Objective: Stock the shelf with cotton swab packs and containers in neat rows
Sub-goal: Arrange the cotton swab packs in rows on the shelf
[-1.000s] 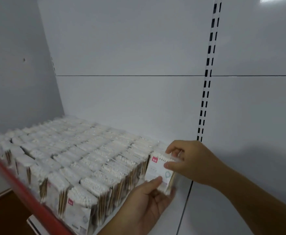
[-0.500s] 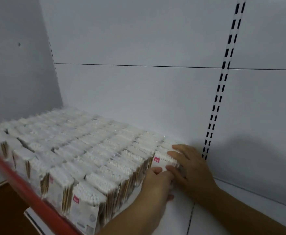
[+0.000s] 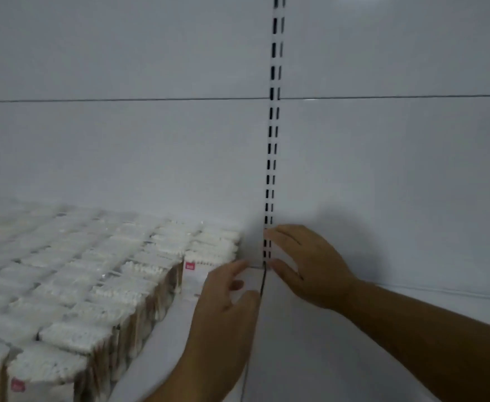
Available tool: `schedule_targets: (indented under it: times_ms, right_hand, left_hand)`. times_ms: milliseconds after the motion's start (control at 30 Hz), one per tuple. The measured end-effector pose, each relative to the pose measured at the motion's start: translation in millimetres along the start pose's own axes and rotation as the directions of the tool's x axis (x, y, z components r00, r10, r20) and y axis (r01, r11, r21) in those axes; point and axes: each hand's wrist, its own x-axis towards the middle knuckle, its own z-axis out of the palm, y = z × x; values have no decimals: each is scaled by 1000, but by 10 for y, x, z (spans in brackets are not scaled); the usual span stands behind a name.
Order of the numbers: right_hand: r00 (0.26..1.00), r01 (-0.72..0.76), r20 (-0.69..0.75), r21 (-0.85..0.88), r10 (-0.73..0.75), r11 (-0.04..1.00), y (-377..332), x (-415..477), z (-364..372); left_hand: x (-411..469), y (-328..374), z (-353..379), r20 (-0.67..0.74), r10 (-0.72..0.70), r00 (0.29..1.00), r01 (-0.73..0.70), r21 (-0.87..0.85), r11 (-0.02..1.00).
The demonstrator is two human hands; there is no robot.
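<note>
Head view: cotton swab packs (image 3: pixel 93 285) are standing upright in tight rows, filling the left part of the white shelf (image 3: pixel 339 358), cotton tips up. The end pack (image 3: pixel 193 275), with a pink label at its top corner, is sitting at the front of the short right-most row, near the back panel (image 3: pixel 122 155). Its broad face is pointing toward the camera and its long axis is running up and down.

The left hand (image 3: pixel 223 306) is hovering right at that pack's right edge, fingers (image 3: pixel 239 266) spread and loosely bent, gripping nothing. Blur is hiding whether they are touching it. The right hand (image 3: pixel 310 265) is hanging further right, in front of the slotted upright (image 3: pixel 270 158), fingers (image 3: pixel 284 233) extended and thumb out, also holding nothing.

The pack is lying left of both hands, and the left hand is clearly the nearer one. Bare shelf is showing right of and in front of the end pack, so the row is probably going to grow forward from there.
</note>
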Motion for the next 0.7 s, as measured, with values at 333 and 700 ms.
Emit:
schedule_targets:
  times_ms: [333, 700]
  right_hand:
    - [767, -483, 89, -571, 635, 664, 1257, -2514, -2740]
    - [293, -778, -271, -625, 917, 64, 1089, -5988, -4978]
  left_hand:
    - [-299, 1845, 2551, 822, 219, 526, -830, 440, 342]
    - [-2516, 2860, 5623, 934, 351, -69, -969, -146, 198]
